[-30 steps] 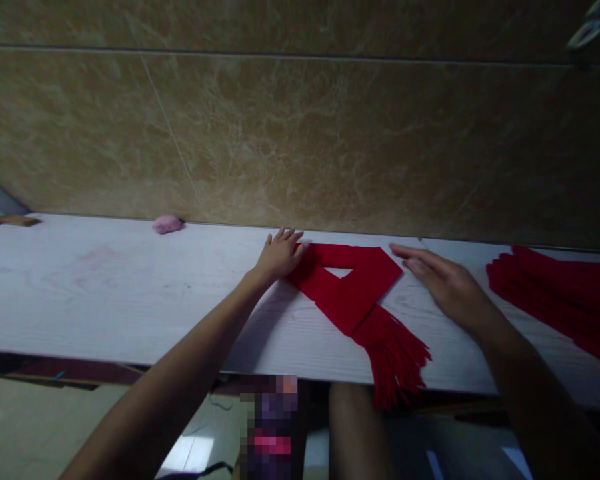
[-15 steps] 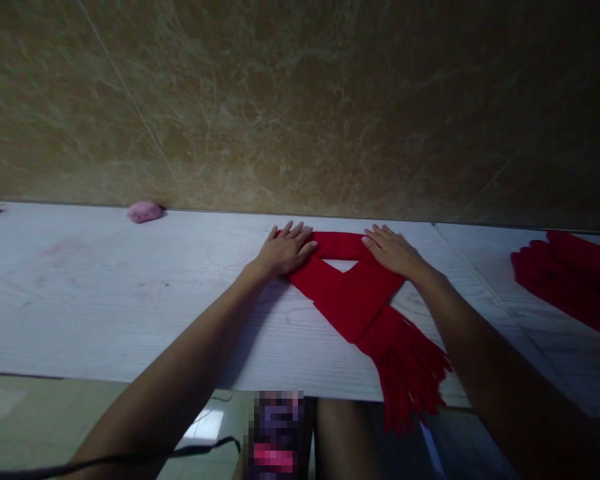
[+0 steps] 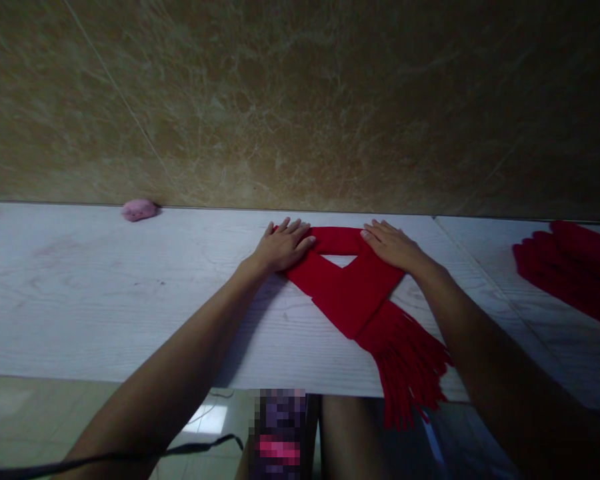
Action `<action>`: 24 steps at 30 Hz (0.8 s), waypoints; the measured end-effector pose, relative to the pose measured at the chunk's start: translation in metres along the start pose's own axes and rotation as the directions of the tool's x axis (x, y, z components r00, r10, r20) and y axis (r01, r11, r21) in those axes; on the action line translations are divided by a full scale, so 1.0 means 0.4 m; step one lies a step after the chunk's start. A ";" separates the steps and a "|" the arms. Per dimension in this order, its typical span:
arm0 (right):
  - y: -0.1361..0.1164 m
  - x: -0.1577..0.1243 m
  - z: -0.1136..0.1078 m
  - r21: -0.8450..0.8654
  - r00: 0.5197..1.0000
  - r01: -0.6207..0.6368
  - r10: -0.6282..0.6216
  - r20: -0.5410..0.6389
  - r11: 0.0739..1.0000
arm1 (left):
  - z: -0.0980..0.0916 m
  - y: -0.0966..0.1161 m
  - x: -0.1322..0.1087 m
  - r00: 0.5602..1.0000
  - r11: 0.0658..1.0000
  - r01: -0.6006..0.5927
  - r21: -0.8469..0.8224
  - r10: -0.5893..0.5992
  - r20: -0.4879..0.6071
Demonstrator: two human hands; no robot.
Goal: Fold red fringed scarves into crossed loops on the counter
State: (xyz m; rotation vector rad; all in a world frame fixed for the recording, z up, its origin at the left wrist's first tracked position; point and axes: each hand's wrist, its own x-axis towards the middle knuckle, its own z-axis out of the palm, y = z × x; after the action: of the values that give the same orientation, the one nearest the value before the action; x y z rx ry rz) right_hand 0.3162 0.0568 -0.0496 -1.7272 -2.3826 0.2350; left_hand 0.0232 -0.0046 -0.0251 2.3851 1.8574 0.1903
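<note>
Both hands lie flat and released, palms down, on a folded red scarf (image 3: 347, 287) at the centre of the frame: the left hand (image 3: 280, 247) on its left corner, the right hand (image 3: 393, 247) on its right corner. The scarf lies crossed on the pale surface (image 3: 105, 293), its fringe (image 3: 410, 367) hanging over the near edge. The step looks like pressing the fold flat; any further fold calls for lifting a corner cleanly. At far right lies a pile of red cloth (image 3: 570, 273); a pink lump (image 3: 139, 209) sits upper left by the wall, and nothing blocks the hands.

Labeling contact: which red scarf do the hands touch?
The folded red scarf at centre, under left hand and right hand; the red scarves far right lie untouched.
</note>
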 end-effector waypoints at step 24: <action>-0.020 -0.016 -0.018 0.027 1.000 0.002 -0.002 0.006 1.000 | -0.011 0.013 -0.010 0.999 0.999 0.043 0.018 -0.043 0.008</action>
State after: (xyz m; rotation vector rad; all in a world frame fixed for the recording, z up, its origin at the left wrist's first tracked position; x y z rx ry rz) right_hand 0.3127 0.0482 -0.0412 -1.7148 -2.3743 0.2706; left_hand 0.0266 -0.0098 -0.0202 2.3511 1.9132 0.1609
